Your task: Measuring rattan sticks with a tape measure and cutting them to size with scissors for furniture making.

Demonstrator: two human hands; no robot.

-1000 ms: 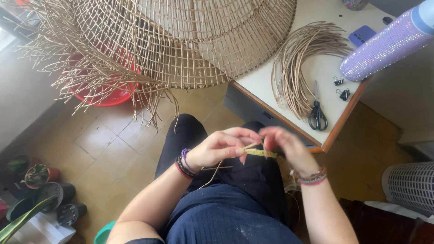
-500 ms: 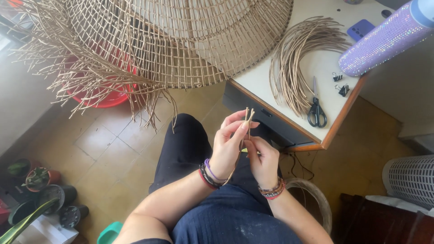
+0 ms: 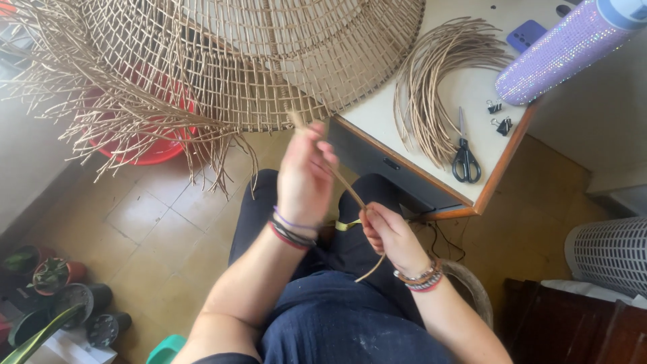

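I sit with dark trousers, both hands raised over my lap. My left hand (image 3: 306, 176) is lifted toward the hanging woven basket (image 3: 222, 61) and pinches the upper end of a thin tan rattan strand (image 3: 340, 180). My right hand (image 3: 385, 232) grips the same strand lower down, close to my knees, and the strand's loose tail curves below it. A short yellow-green strip shows between the two wrists. The basket's unfinished rim bristles with loose strand ends just above my left hand.
A white table (image 3: 465, 87) at the right carries a bundle of rattan strands (image 3: 431, 81), black scissors (image 3: 465, 160), binder clips (image 3: 500, 118), a purple phone (image 3: 526, 34) and a glittery purple bottle (image 3: 566, 50). A red basin (image 3: 145, 152) sits under the basket. Plant pots (image 3: 60, 296) stand at the left.
My left hand has risen toward the basket rim, drawing the strand up and out. My right hand stays low on the strand. Earlier both hands were close together over my lap.
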